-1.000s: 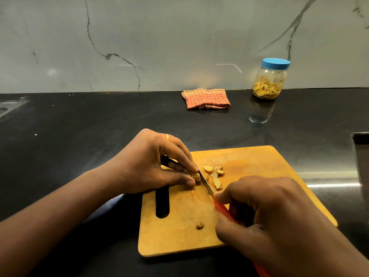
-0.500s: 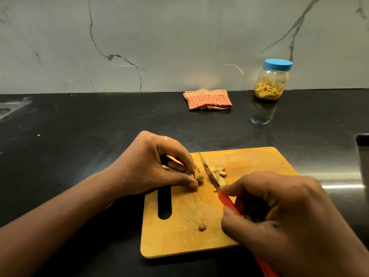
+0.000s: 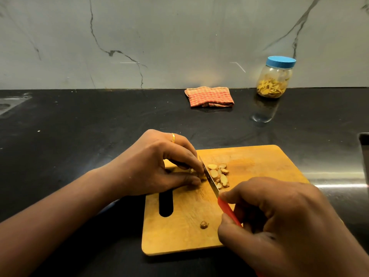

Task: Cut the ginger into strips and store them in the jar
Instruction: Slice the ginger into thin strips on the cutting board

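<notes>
Now, L hand [image 3: 159, 164]: on the board's [image 3: 259, 162] left half, behind the slot [image 3: 165, 204]. Fingertips curled down, pinning the ginger to the wood. ring [image 3: 173, 137] on one finger.
ginger [image 3: 196, 173]: small stub, abt mid-board, mostly hidden under those fingertips. Can't tell how much is left.
scrap [image 3: 204, 224]: lone brown nub nr the board's front edge, apart from the rest.
knife [image 3: 209, 177]: blade down at the stub's cut end, right beside the L fingertips. Half a sec ago it was lifted, tip up, and a sec ago it was down in a cut, so that's a fresh stroke.
cloth [image 3: 209, 96]: folded, checked, behind the board by the wall, well apart.
slices [image 3: 218, 174]: loose pile just right of the blade, mid-board. Looks a bit bigger than a sec ago.
board: wooden, on the black counter [image 3: 79, 136], right half bare.
jar [image 3: 274, 78]: behind the board's right corner, at the wall, well apart. Blue lid [image 3: 281, 61] on, yellow strips [image 3: 270, 88] already inside.
R hand [image 3: 289, 222]: over the board's front-right corner, wrapped round the red handle [image 3: 229, 213], forefinger fwd nr the blade's heel.
meaning: prob. still the slicing stage. Pieces look like rounds, not strips, so the lengthwise cuts are still to do, then lid off and transfer.
</notes>
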The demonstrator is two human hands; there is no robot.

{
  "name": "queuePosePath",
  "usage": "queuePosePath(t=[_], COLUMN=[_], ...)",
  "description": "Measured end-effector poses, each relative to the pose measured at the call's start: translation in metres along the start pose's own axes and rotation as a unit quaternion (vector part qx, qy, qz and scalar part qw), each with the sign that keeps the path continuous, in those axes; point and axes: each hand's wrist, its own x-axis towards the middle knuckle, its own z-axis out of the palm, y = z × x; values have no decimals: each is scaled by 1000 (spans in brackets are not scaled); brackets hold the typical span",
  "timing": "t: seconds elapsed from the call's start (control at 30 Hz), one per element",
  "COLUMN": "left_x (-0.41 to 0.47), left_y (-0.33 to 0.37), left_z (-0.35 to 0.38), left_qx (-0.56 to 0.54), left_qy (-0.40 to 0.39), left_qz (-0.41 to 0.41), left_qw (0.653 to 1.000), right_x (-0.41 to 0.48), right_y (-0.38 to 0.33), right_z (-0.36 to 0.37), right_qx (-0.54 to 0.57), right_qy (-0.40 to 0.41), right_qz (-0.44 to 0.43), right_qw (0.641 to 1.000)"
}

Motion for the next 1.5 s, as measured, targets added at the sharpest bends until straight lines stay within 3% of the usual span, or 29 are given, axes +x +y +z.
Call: queuePosePath(t=[0.73,0.9,1.1,1.37,1.5], left_x=[4,4,3,1,0], left_y=[-3,-4,-4,-6,-6], left_z=[2,1,-1,0,-1], left_qx=[-25,-34,-56,-104,-94], left_qy=[4,0,-6,16,12], left_qz=[5,0,-8,-23,-18], left_qw=[1000,999,998,994,995], right_x=[5,5,-7,-5,0], right_y=[4,6,4,3,-3], right_z=[5,2,-5,-8,-4], right_qx=[66,49,1,39,41], right_qy=[-58,-75,-54,-10,-25], right_qz=[79,60,29,43,30], right_qw=[993,994,998,998,998])
